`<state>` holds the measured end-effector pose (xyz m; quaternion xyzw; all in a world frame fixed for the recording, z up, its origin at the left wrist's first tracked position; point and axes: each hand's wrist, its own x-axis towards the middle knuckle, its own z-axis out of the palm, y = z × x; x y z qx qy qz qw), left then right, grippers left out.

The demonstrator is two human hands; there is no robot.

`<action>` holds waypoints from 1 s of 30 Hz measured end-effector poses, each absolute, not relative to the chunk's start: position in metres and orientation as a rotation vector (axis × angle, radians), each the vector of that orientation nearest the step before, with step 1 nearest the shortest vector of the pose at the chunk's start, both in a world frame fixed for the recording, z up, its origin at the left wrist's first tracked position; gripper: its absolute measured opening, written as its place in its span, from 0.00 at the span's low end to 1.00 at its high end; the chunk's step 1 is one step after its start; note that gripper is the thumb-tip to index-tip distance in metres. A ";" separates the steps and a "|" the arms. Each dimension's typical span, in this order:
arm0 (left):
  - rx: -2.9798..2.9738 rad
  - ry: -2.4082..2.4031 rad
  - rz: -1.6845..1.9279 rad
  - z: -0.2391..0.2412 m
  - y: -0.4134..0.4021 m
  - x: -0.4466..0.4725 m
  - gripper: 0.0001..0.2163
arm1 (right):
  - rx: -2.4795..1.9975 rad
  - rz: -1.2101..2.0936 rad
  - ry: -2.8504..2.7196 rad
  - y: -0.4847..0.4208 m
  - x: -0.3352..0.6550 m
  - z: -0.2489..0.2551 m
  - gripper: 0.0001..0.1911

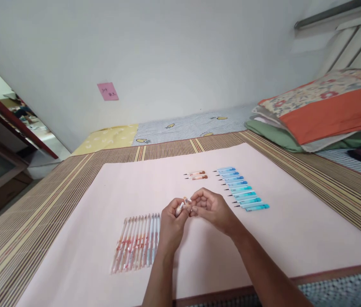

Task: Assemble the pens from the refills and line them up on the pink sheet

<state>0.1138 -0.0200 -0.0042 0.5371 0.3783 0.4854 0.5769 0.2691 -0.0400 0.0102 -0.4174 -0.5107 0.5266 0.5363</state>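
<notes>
The left hand (171, 218) has its fingers closed round a short white piece (179, 208), with a brown-ended piece (186, 200) beside it, above the middle of the pale sheet (219, 260). The right hand (212, 209) curls close by, thumb and fingertips nearly together; its fingers hide whether it grips either piece. Two brown pens (198, 173) lie toward the sheet's far edge, a column of blue pens (241, 188) toward its right side, and a row of slim pens (135, 243) on its left half. Under the sheet spreads a striped mat (49, 204); past its far right corner sits folded cloth (340, 119).
</notes>
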 end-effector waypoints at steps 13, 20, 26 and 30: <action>1.291 1.222 1.318 0.005 -0.003 0.067 0.11 | -1.599 0.811 -1.345 -0.025 0.309 -0.029 0.07; 1.203 1.208 1.399 0.012 -0.003 0.059 0.11 | -1.675 0.997 -1.742 -0.041 0.304 -0.012 0.07; 1.251 1.111 1.322 0.011 -0.006 0.070 0.10 | -1.798 0.738 -1.986 -0.038 0.279 -0.014 0.09; 1.296 1.082 1.274 0.009 -0.009 0.076 0.10 | -1.869 0.611 -1.978 -0.037 0.275 -0.018 0.10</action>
